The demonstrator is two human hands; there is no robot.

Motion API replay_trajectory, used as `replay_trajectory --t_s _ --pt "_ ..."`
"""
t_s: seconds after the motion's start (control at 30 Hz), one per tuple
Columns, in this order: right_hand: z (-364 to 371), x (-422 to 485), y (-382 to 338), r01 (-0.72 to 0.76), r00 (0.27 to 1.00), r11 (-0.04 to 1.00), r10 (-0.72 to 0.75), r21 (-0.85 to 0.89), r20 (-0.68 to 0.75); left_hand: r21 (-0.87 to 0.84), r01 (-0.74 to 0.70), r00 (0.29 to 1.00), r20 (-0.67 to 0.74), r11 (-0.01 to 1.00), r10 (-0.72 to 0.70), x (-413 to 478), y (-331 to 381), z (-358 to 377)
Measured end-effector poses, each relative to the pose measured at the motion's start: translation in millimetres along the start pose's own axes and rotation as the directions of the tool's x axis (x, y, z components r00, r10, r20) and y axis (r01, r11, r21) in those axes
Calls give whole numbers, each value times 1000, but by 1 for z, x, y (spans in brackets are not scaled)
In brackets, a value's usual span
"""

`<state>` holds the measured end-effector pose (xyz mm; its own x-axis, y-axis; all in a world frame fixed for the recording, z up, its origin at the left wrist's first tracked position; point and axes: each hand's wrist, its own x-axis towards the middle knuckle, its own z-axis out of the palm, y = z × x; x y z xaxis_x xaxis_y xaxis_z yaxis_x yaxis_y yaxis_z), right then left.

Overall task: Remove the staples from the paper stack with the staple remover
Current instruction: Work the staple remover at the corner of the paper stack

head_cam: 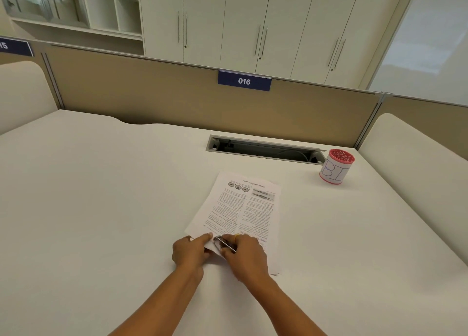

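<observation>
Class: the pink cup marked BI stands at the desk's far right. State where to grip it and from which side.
Grip the cup round its paper-wrapped middle from the near side: it stands upright, round-walled, with the cable slot close at its left.
</observation>
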<state>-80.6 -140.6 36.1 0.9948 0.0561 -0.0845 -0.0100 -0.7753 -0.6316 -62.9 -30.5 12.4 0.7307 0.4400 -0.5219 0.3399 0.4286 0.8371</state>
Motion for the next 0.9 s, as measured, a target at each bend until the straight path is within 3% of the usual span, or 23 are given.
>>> replay_trajectory --t_s 0.27,0.9 --pt "5 -2 6 26 999 1000 -26 -15 -47 -10 128 981 149 992 -126 7 3 -2" --pt "15 -2 18 168 974 984 -175 -56 -144 -35 173 971 172 984 -165 10 10 -2"
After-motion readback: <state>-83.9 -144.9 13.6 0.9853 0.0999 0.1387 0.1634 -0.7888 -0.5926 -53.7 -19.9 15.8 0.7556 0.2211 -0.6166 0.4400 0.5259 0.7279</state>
